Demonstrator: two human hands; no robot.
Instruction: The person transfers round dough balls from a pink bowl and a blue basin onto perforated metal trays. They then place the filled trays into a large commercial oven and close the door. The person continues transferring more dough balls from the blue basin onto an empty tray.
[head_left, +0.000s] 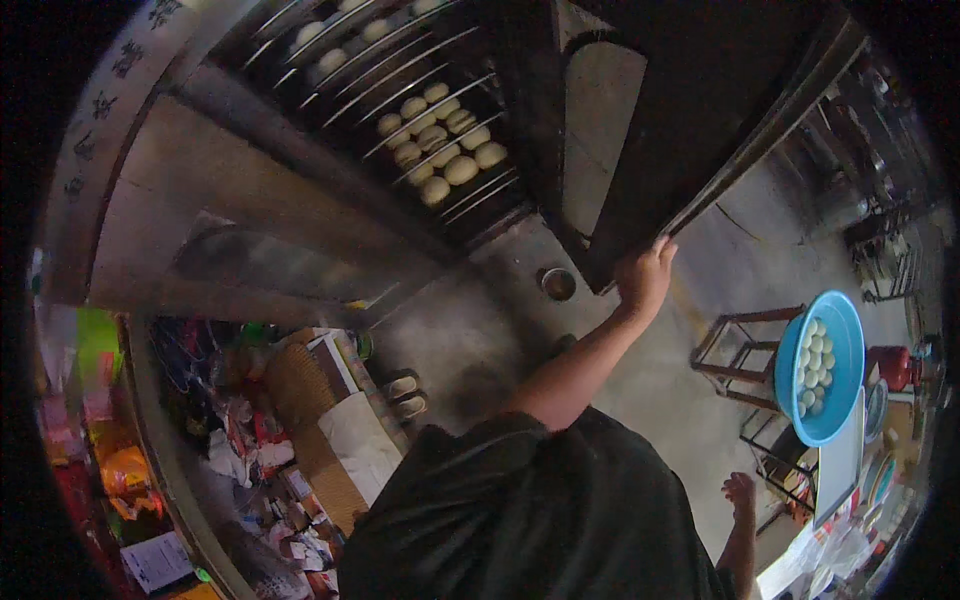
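Note:
My left hand (645, 274) grips the free edge of a dark cabinet door (697, 97), which stands swung out and has a rounded window. Inside the tall cabinet, several round pale buns (442, 146) sit in rows behind the rails of a metal rack (405, 75). More buns (330, 52) show on a higher level, partly cut off. The other door (247, 195) is swung out on the left, also with a long window. Low at my right side, my right hand (739, 489) hangs empty with its fingers loosely apart, nearest to a metal-framed stand (784, 465).
A blue basin (832, 367) of pale egg-like rounds (814, 367) rests on a wooden stool (742, 345) at right. On the floor are a small round bowl (558, 285) and a pair of slippers (405, 396). Cardboard (300, 382) and clutter lie at left.

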